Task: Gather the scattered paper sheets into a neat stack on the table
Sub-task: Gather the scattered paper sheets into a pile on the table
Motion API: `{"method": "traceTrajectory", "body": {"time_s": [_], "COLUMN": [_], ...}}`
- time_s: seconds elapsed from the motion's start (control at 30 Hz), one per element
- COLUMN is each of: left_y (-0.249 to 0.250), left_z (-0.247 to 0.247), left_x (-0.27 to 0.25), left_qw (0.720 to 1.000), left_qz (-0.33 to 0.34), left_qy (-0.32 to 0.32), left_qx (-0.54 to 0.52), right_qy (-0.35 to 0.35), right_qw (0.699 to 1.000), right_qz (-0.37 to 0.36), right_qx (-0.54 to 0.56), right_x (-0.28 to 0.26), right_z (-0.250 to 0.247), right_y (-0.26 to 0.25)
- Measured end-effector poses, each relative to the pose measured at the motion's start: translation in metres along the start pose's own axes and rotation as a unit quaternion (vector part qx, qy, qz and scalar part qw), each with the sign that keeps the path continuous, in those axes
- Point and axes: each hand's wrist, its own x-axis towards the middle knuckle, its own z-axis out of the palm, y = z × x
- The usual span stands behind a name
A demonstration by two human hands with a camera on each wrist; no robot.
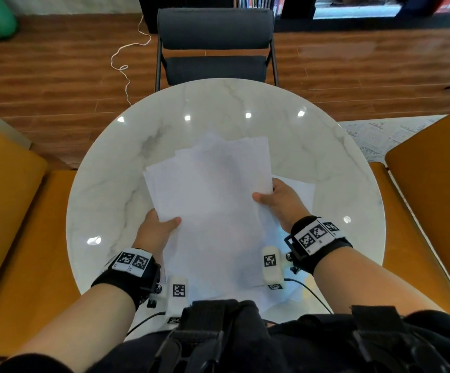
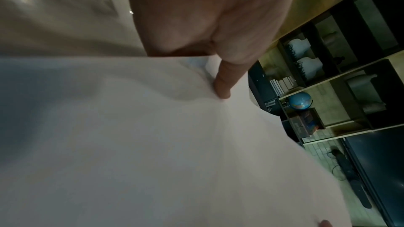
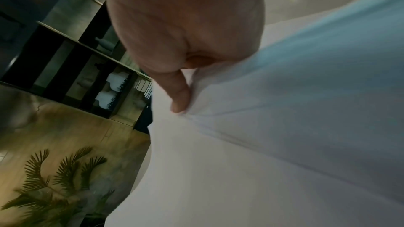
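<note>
— While I had the bundle off the table, what did the head view give you?

— My left hand (image 1: 157, 229) pinched the paper sheets (image 1: 210, 189) at their seven o'clock corner, thumb on top; my right hand (image 1: 277, 201) pinched the three o'clock edge the same way. The sheets sat fanned and skewed over the middle of the marble table (image 1: 105, 184), with more loose sheets (image 1: 297, 188) lying flat underneath toward four and six o'clock.

— And the risk?

— I judged the fan could slide apart, since only thumb pressure held misaligned edges; a lower page could slip out, or a corner crease.

— The left wrist view?

— It showed what the head view couldn't: my left thumb (image 2: 223, 82) dimpling the paper (image 2: 153, 144), puckers spreading from it. Fingers underneath were hidden.

— The right wrist?

— Same story: right thumb (image 3: 180, 92) pressed in, creases radiating across the sheet (image 3: 262, 161). Neither wrist view showed the pages left on the table, so only the head view told me gathering wasn't finished.
</note>
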Motion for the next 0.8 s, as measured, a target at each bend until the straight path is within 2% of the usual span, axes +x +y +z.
{"method": "traceTrajectory", "body": {"time_s": [0.07,0.13,0.2,0.27,0.4,0.5,0.6,0.7,0.8], "left_y": [0.000,-0.001,0.001,0.003,0.013,0.015,0.014,0.012,0.010], "left_z": [0.002,0.004,0.003,0.001,0.003,0.010,0.017,0.018,0.020], "left_x": [0.000,0.001,0.002,0.004,0.005,0.005,0.006,0.004,0.004], "left_qw": [1.000,0.998,0.995,0.993,0.997,0.998,0.998,0.999,0.999], "left_qz": [0.016,0.026,0.029,0.021,0.025,0.024,0.011,-0.001,0.005], "left_qy": [0.008,0.046,0.091,0.111,0.057,0.009,-0.033,-0.022,0.009], "left_qx": [0.020,0.039,0.034,0.032,0.038,0.059,0.054,0.041,0.030], "right_qy": [0.046,0.126,0.227,0.265,0.246,0.139,0.071,0.069,0.090], "right_qw": [0.998,0.989,0.961,0.943,0.939,0.961,0.977,0.984,0.986], "right_qz": [0.014,0.045,0.113,0.189,0.240,0.228,0.202,0.157,0.143], "right_qx": [-0.038,-0.069,-0.106,-0.073,0.022,0.071,0.018,-0.038,-0.013], "right_x": [0.002,0.004,0.005,0.002,0.006,0.012,0.032,0.038,0.016], "right_z": [-0.001,-0.005,-0.013,-0.020,-0.024,-0.012,-0.004,-0.004,-0.003], "right_y": [0.004,0.009,0.016,0.021,0.023,0.013,0.036,0.047,0.021]}}
